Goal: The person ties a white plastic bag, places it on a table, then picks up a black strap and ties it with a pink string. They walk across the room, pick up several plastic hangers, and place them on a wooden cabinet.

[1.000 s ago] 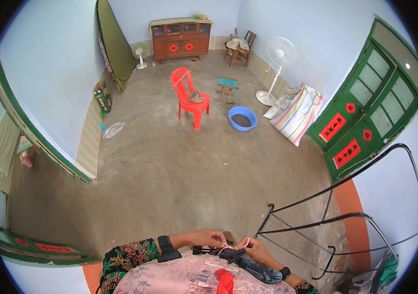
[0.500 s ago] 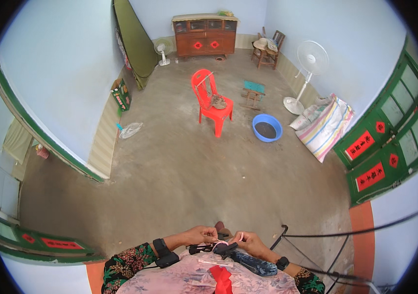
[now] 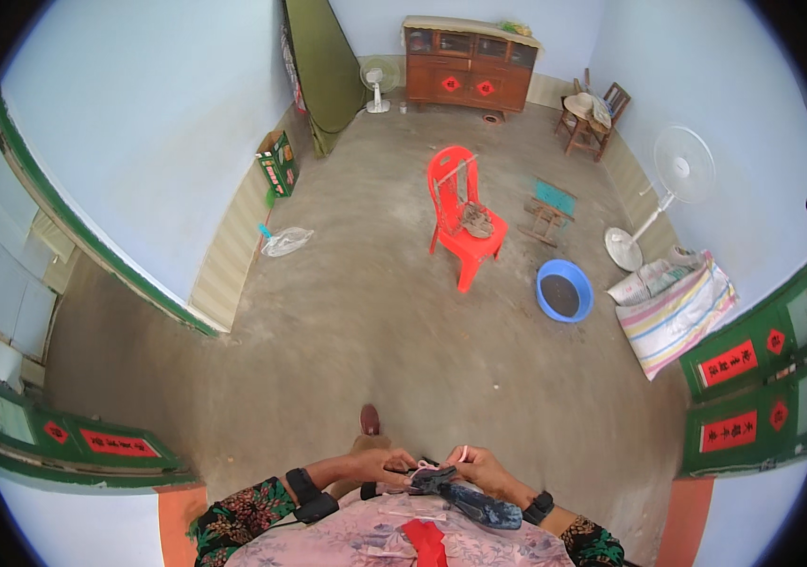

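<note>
My left hand (image 3: 377, 466) and my right hand (image 3: 481, 465) are close together at the bottom of the head view, just in front of my body. Between them they hold a dark blue folded cloth item (image 3: 468, 499) with a thin pink cord or strap (image 3: 425, 464) at its top end. The left fingers pinch the near end of the item; the right fingers grip the pink loop. Both wrists carry black bands. Below the hands lies pink flowered fabric with a red piece (image 3: 427, 543) on it.
A concrete floor spreads ahead. On it stand a red plastic chair (image 3: 460, 224), a blue basin (image 3: 564, 290), a small stool (image 3: 547, 206), a white standing fan (image 3: 661, 194) and striped sacks (image 3: 676, 307). A wooden cabinet (image 3: 468, 62) is at the far wall. My shoe tip (image 3: 369, 419) shows.
The view has swung right and down; the black metal frame at the right has left the picture. My hands stay together on the dark item, shifted slightly.
</note>
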`<state>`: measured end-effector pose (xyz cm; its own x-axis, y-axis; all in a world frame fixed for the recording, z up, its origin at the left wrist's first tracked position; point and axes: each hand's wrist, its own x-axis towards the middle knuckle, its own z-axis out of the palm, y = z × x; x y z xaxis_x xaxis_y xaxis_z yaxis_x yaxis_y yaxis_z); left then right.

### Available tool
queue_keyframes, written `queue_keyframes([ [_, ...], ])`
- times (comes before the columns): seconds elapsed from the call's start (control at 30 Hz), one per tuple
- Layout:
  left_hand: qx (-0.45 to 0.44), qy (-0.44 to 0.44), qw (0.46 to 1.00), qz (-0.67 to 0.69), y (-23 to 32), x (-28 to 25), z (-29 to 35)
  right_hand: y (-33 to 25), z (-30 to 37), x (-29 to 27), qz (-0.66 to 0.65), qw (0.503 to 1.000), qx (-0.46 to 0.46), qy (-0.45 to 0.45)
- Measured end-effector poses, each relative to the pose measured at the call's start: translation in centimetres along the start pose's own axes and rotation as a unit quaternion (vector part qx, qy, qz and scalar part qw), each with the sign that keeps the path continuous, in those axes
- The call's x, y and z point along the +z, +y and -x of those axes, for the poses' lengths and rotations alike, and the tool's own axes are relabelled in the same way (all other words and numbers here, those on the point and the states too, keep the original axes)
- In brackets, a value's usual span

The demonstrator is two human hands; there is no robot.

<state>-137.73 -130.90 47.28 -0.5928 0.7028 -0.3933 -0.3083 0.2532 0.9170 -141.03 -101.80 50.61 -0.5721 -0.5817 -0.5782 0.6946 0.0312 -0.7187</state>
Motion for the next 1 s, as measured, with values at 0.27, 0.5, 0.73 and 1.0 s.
queue_keyframes([
  [0.27, 0.005, 0.007, 0.998, -0.06, 1.6, -18.0, -4.8, -11.6, -17.1, 0.4, 0.096, 0.993, -0.027, 0.058],
  [0.5, 0.014, 0.2, 0.964, -0.175, 8.5, -32.0, -5.9, -24.1, -31.4, 3.7, 0.011, 0.992, -0.115, 0.059],
  [0.73, -0.016, 0.308, 0.941, -0.138, 8.8, -45.6, -10.5, -33.6, -42.7, 2.6, -0.036, 0.987, -0.146, 0.064],
  [1.0, -0.065, 0.393, 0.908, 0.129, 13.9, -63.0, -14.4, -45.3, -55.7, -3.0, 0.221, 0.934, -0.254, 0.119],
])
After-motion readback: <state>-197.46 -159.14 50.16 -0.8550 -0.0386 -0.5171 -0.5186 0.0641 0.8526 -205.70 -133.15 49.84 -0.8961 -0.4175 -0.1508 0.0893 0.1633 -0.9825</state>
